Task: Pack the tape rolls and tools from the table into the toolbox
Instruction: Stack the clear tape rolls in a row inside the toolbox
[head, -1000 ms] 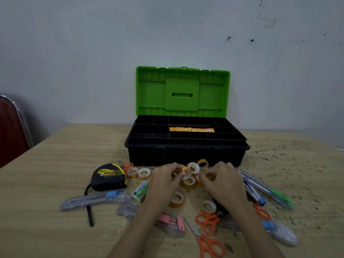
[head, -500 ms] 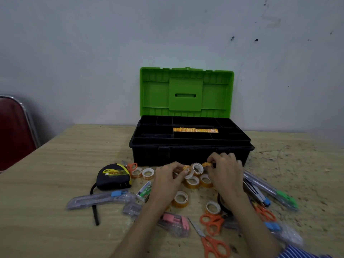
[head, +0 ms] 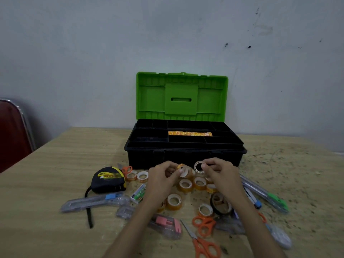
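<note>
The black toolbox [head: 186,155] stands open with its green lid [head: 181,95] upright; a row of orange tape rolls [head: 189,134] fills one tray compartment. My left hand [head: 163,177] grips small tape rolls [head: 183,169] just in front of the box. My right hand [head: 219,172] pinches one small tape roll [head: 198,166], raised on edge. Several more small rolls [head: 186,185] lie on the table between and below my hands.
On the wooden table [head: 55,174]: a black-yellow tape measure [head: 108,179], utility knives [head: 93,202], [head: 266,194], orange scissors [head: 202,233], a pink cutter [head: 167,225], a staple box [head: 138,193], a black tape roll [head: 220,203]. A red chair [head: 13,133] stands at the left.
Both hands have lifted off the pile toward the box front. My right hand now holds one roll up on edge; my left has raised its rolls.
</note>
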